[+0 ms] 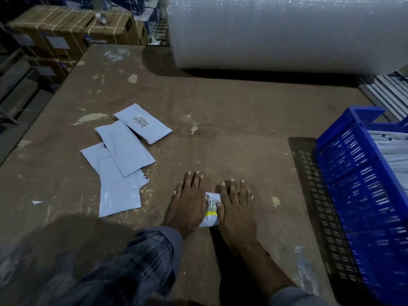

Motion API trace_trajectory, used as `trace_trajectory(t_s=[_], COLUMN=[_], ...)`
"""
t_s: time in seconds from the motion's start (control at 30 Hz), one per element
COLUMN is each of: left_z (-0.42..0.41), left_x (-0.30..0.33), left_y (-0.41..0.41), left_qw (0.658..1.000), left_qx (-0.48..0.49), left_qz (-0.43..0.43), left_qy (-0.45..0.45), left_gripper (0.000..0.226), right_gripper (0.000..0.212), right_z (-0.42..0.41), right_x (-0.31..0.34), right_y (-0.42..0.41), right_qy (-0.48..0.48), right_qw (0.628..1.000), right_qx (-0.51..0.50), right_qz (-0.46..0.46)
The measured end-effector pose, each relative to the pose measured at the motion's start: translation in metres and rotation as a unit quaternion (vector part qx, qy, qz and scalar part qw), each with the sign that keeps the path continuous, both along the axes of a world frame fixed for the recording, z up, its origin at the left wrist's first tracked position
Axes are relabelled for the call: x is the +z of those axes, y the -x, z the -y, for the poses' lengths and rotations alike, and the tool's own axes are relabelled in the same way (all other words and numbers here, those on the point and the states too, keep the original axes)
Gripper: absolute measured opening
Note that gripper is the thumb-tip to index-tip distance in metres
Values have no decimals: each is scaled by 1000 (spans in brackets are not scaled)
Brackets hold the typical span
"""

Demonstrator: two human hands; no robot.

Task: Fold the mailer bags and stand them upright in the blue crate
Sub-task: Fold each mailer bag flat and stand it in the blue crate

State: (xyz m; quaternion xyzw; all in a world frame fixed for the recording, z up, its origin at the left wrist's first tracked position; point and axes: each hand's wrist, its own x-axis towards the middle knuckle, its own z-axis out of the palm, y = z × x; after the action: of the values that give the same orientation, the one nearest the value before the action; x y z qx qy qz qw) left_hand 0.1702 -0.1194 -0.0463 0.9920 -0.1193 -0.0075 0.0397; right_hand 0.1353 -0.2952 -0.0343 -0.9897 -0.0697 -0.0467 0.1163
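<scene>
Seen from the head camera: left hand (189, 200) and right hand (237, 208) laid flat side by side, fingers straight and spread, pressing a small folded mailer bag (211, 209) down onto the worn brown table (231, 120); only a strip of the bag with its printed label and a yellow band visible between the two thumbs. Further left, well apart from the hands, a loose pile of flat mailer bags (123, 164), overlapping one another, the farthest showing a barcode label. At the right edge, a blue crate (357, 184) with slotted walls, pale folded bags (395, 149) standing inside. Behind, a big roll of bubble wrap (287, 29) lying on the table; strapped cardboard boxes (66, 29) stacked at upper left.
</scene>
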Motion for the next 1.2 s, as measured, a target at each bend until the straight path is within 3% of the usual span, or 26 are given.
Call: trace_trajectory(t_s=[0.13, 0.2, 0.3, 0.43, 1.2], left_z=[0, 1, 0, 0, 19], left_x=[-1, -1, 0, -1, -9], left_y=[3, 5, 7, 8, -5], left_qw=[1000, 1000, 1000, 1000, 997], left_qx=[2, -5, -12, -11, 68], left_qz=[1, 4, 17, 23, 29], left_qy=[0, 6, 4, -10, 22], left_gripper=[66, 66, 65, 65, 63], right_gripper=[66, 76, 71, 63, 61], right_z=[16, 20, 10, 1, -11], right_x=[-7, -10, -8, -5, -6], right_y=[-30, -48, -52, -42, -62], right_qy=[30, 27, 14, 61, 82], right_qw=[993, 991, 994, 995, 993], right_qx=[35, 4, -76, -83, -86], right_qz=[-107, -131, -74, -13, 2])
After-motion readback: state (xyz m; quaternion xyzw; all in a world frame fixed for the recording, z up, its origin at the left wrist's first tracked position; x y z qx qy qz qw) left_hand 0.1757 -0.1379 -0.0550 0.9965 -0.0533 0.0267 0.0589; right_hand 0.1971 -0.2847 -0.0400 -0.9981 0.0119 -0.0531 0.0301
